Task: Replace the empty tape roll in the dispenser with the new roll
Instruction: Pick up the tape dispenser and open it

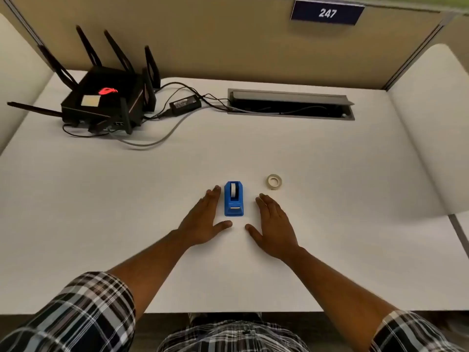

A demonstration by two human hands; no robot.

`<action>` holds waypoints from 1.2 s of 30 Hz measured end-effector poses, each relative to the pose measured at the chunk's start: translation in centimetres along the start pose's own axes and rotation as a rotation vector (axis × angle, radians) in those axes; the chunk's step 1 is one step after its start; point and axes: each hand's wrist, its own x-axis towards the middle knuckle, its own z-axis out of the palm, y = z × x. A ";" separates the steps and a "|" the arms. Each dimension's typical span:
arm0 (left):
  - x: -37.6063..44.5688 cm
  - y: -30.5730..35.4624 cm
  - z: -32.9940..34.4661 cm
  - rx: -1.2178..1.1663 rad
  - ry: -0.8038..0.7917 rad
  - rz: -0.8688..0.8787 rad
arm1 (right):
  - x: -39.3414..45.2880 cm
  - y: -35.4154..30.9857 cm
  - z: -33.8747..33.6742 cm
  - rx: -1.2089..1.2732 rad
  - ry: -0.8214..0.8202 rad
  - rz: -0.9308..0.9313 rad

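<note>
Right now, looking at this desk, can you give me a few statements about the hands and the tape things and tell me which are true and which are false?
1. Both hands, the left hand and the right hand, lie flat on the desk. True.
2. The right hand holds the new tape roll. False: the roll lies alone on the desk, beyond that hand.
3. The blue dispenser stands between the hands. True.
4. The router sits at the far right. False: it is far left.

Head view, downward over desk [127, 199]
</note>
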 end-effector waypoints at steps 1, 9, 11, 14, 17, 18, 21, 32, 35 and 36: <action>0.2 0.2 0.0 -0.019 0.022 0.004 | 0.1 -0.1 0.1 0.016 -0.001 -0.008; 3.1 0.8 -0.3 -0.159 0.037 -0.022 | 1.6 -1.0 0.4 0.118 0.018 0.026; 3.4 0.8 -0.3 -0.148 0.069 -0.002 | 1.9 -1.4 0.4 0.146 0.034 0.019; 3.5 0.8 -0.5 -0.151 0.126 0.024 | 2.0 -2.1 0.6 0.206 0.041 -0.005; 3.4 1.0 -0.6 -0.179 0.153 0.039 | 1.8 -2.6 0.9 0.251 0.042 -0.005; 3.2 1.0 -0.5 -0.187 0.156 0.038 | 1.7 -2.8 1.1 0.265 0.040 0.001; 2.5 1.1 -0.1 -0.210 0.155 0.029 | 1.0 -2.9 1.3 0.297 0.043 0.003; -2.4 1.3 2.9 -0.237 0.136 0.021 | -3.5 -2.5 1.9 0.351 0.072 -0.016; -3.5 1.1 3.5 -0.248 0.129 0.017 | -4.2 -2.5 1.8 0.358 0.045 -0.022; -3.8 1.1 3.6 -0.251 0.124 0.013 | -4.2 -2.5 1.6 0.373 0.034 -0.009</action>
